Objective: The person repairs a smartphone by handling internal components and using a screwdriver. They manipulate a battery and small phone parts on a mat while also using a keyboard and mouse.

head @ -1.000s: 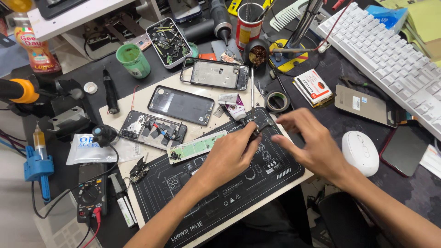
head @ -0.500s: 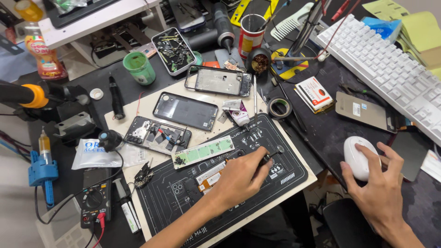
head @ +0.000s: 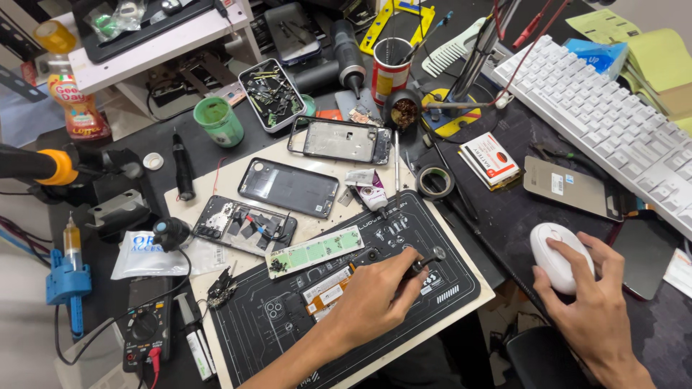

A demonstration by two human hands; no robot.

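Tweezers (head: pixel 420 264), dark and thin, sit pinched between the thumb and fingertips of the left hand (head: pixel 375 299), their tips angled down onto the black work mat (head: pixel 303 346) near its right end. The grip is low and close to the tips, which looks suited to fine, steady work on small parts. Just left of the hand lies a small orange and white flat part (head: pixel 326 289), and above it a pale green strip (head: pixel 315 252) rests half on the mat. The right hand (head: pixel 587 306) is well apart, fingers spread loosely over a white mouse (head: pixel 556 253) on the dark desk, palm cupping its lower side. Opened phones are laid out above the mat within easy reach: a phone back cover (head: pixel 289 187), a bare phone frame (head: pixel 340 140) and an open phone body (head: pixel 244 224) showing its insides. A roll of tape (head: pixel 435 181) sits beside the mat's top right corner.
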